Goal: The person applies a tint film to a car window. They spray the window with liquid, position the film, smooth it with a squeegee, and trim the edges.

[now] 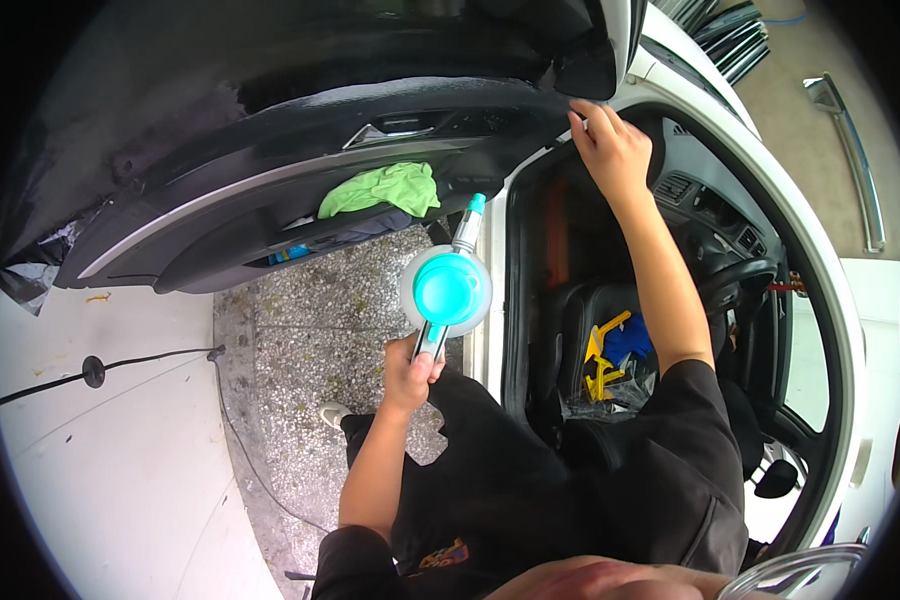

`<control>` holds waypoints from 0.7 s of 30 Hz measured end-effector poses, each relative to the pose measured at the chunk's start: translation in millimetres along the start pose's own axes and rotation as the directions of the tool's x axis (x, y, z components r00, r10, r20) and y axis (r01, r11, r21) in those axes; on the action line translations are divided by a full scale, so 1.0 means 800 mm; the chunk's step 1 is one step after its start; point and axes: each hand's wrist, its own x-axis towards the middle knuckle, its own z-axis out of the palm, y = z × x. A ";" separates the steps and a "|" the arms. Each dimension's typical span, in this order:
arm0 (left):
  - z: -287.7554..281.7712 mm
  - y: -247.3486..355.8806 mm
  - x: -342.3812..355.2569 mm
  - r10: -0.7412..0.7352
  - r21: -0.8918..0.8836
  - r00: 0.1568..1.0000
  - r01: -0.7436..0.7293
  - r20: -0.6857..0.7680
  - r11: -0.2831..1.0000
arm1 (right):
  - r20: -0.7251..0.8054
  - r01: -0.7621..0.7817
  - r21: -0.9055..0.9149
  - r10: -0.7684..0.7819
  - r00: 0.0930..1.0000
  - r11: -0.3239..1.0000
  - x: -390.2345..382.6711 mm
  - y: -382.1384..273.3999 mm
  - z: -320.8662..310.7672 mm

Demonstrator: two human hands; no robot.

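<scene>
My left hand (410, 377) is wrapped round the handle of a pump spray bottle (446, 288). The bottle has a turquoise top and a whitish round body, and its turquoise nozzle (477, 204) points away from me toward the car door. My right arm reaches forward, and my right hand (613, 143) is at the front corner of the open door's window (370, 50), beside the dark side mirror (584, 74). Its fingers are bent together; whatever lies between them is too small to make out. Wet-looking dark patches cover the window glass.
A green cloth (385, 190) hangs from the door pocket. Yellow tools (598, 360) and a blue item (627, 338) lie on the car seat, near the steering wheel (735, 282). A black cable (160, 357) crosses the pale surface at left. Speckled floor (300, 330) shows below the door.
</scene>
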 end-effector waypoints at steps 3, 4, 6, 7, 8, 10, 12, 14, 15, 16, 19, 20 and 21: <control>0.025 -0.006 0.011 -0.013 0.010 1.000 0.013 -0.013 1.000 | 0.048 0.270 -0.136 -0.266 0.963 0.953 0.002 0.041 0.041; 0.031 -0.008 0.017 -0.005 0.005 1.000 0.005 -0.024 1.000 | 0.102 0.306 -0.176 -0.292 0.951 0.936 0.003 0.048 0.048; 0.036 -0.010 0.025 0.002 0.007 1.000 -0.002 -0.024 1.000 | 0.214 0.380 -0.251 -0.332 0.919 0.890 0.004 0.059 0.057; 0.039 -0.010 0.028 0.007 0.001 0.999 -0.006 -0.032 1.000 | 0.214 0.391 -0.248 -0.344 0.914 0.886 0.007 0.060 0.059; 0.042 -0.009 0.031 0.011 -0.004 0.999 -0.011 -0.039 1.000 | 0.213 0.401 -0.244 -0.354 0.910 0.883 0.011 0.059 0.058; 0.047 -0.012 0.038 0.031 -0.007 0.999 -0.031 -0.040 0.999 | 0.218 0.412 -0.244 -0.364 0.906 0.878 0.014 0.063 0.063; 0.050 -0.015 0.044 0.064 -0.001 0.998 -0.064 -0.026 0.998 | 0.169 0.406 -0.217 -0.375 0.911 0.888 0.019 0.071 0.068; 0.053 -0.022 0.051 0.122 0.004 0.992 -0.122 -0.044 0.992 | 0.134 0.413 -0.175 -0.394 0.909 0.894 0.022 0.078 0.073; 0.055 -0.025 0.055 0.151 0.007 0.987 -0.151 -0.052 0.989 | 0.153 0.431 -0.175 -0.408 0.900 0.885 0.022 0.078 0.074; 0.056 -0.025 0.058 0.145 0.004 0.987 -0.145 -0.071 0.989 | 0.171 0.446 -0.175 -0.419 0.892 0.878 0.021 0.076 0.074; 0.062 -0.021 0.066 0.109 -0.054 0.991 -0.113 -0.082 0.992 | 0.145 0.447 -0.149 -0.428 0.892 0.882 0.019 0.078 0.078; 0.063 -0.024 0.067 0.113 -0.049 0.991 -0.117 -0.074 0.992 | 0.123 0.440 -0.137 -0.426 0.896 0.887 0.019 0.080 0.079; 0.064 -0.028 0.068 0.117 -0.045 0.991 -0.120 -0.065 0.992 | 0.133 0.447 -0.143 -0.430 0.893 0.883 0.018 0.080 0.079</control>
